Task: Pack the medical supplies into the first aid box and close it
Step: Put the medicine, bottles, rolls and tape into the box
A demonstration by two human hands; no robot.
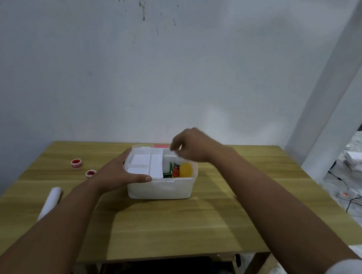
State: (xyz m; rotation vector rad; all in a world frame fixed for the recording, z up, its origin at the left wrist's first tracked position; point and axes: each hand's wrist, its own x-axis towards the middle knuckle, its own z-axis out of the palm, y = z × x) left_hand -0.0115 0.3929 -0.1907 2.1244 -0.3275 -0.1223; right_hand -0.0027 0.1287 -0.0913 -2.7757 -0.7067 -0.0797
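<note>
A white first aid box (162, 187) stands open in the middle of the wooden table. A white divided tray (146, 163) sits in its left part. Its right part holds a yellow round item (186, 169) and green and red packets (172, 171). My left hand (116, 172) grips the box's left front corner, thumb along the front rim. My right hand (191, 145) hovers over the box's back right, fingers curled downward; it is blurred and I cannot tell whether it holds anything. Two small red-and-white tape rolls (77, 163) (90, 173) and a white roll (52, 200) lie left of the box.
The wooden table (186, 225) stands against a white wall. A pink-red strip (161, 146) shows just behind the box. To the right, past a white pillar, the floor carries cables and white boxes (356, 160).
</note>
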